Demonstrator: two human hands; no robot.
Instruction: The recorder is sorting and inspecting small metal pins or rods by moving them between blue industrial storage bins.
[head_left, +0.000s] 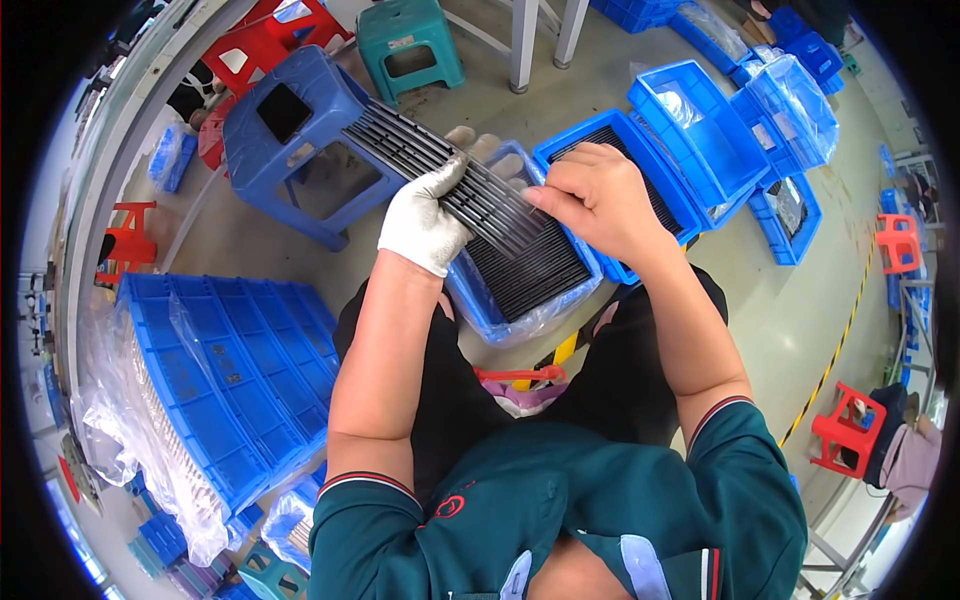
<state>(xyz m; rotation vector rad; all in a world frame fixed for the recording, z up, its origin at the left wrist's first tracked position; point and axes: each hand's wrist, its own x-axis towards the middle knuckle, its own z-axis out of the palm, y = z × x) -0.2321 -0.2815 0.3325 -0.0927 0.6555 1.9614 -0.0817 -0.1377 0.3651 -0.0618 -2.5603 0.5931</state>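
Observation:
My left hand (428, 222), in a white glove, is closed around a bundle of thin black rods (405, 143). The rods are fanned side by side and slant from upper left to lower right. My right hand (605, 195) is bare, its fingers curled and its thumb against the fingertips at the right edge of the bundle. Whether a rod is pinched there cannot be made out. Below the bundle, a blue bin (592, 268) lined with clear plastic holds many more black rods (530, 275). Beside it on the right, another blue bin (543, 152) also contains dark rods, partly hidden by my right hand.
A blue stool (245, 150) with a dark flat object on it stands ahead left, near a green stool (408, 40). Stacked blue crates (240, 380) with plastic wrap rise at my left. More blue bins (700, 130) sit ahead right. Yellow-black tape (830, 365) marks the floor.

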